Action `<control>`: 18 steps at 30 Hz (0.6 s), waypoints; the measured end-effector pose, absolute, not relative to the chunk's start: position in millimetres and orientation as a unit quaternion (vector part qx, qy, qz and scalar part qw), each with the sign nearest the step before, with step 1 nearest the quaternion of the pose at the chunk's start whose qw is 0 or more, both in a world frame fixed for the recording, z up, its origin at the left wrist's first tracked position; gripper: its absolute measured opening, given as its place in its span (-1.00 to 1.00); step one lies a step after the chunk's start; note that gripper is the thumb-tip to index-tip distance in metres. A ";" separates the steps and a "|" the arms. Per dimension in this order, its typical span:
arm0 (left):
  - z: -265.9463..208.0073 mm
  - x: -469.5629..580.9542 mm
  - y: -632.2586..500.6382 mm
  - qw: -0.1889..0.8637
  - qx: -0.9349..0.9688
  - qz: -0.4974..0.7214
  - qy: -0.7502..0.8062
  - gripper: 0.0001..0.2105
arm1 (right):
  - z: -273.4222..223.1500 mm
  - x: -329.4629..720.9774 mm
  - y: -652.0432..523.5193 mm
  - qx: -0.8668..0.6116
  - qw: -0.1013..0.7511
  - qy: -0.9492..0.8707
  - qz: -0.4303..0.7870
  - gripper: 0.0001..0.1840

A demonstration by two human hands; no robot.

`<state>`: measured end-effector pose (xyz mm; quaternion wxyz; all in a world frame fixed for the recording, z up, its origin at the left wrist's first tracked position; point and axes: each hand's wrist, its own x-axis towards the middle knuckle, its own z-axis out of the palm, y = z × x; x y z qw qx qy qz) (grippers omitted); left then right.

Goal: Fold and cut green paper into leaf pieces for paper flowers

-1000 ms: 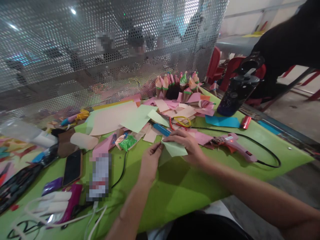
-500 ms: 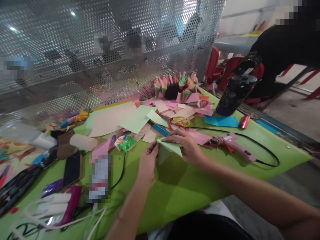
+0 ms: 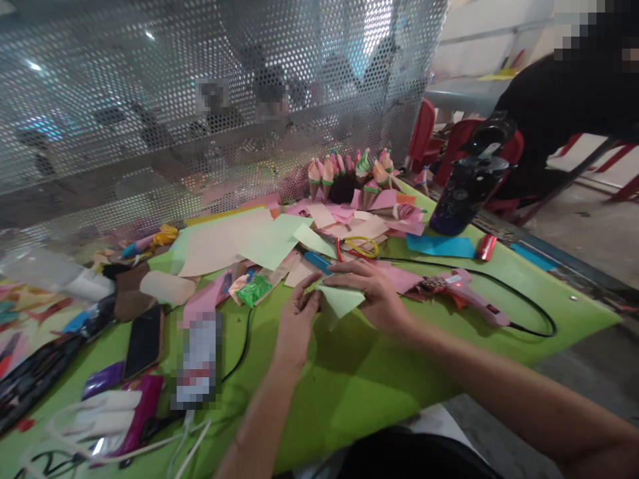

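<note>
A pale green sheet of paper (image 3: 343,301), bent into a pointed, cone-like shape, is held between both hands above the green table. My left hand (image 3: 297,313) pinches its pointed left end with thumb and fingers. Across the upper edge lie the fingers of my right hand (image 3: 372,293), which grips the right side of the paper; its thumb is hidden. Just behind the hands are a blue tool handle (image 3: 317,261) and pliers with red and yellow grips (image 3: 363,247). To the right a pink glue gun (image 3: 472,296) lies on its side with its red light on.
Paper ice-cream cones (image 3: 344,174) cluster at the back by the perforated metal screen (image 3: 224,80). A dark bottle (image 3: 464,193) stands at the right edge. On the left lie a phone (image 3: 144,340), white cables and a glue roll-like white cylinder (image 3: 167,286). A person in black is at the far right.
The pale green paper has turned and curled more between my hands, its free corner now pointing right. My fingers have shifted along its edge; both hands stay in nearly the same place.
</note>
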<state>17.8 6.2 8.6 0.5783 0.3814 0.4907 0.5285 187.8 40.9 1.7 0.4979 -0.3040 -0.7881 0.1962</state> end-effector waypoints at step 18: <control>8.5 12.0 10.2 0.501 0.447 0.551 0.496 -0.75 | -9.7 185.5 58.4 -0.370 0.540 -0.581 0.483 -0.30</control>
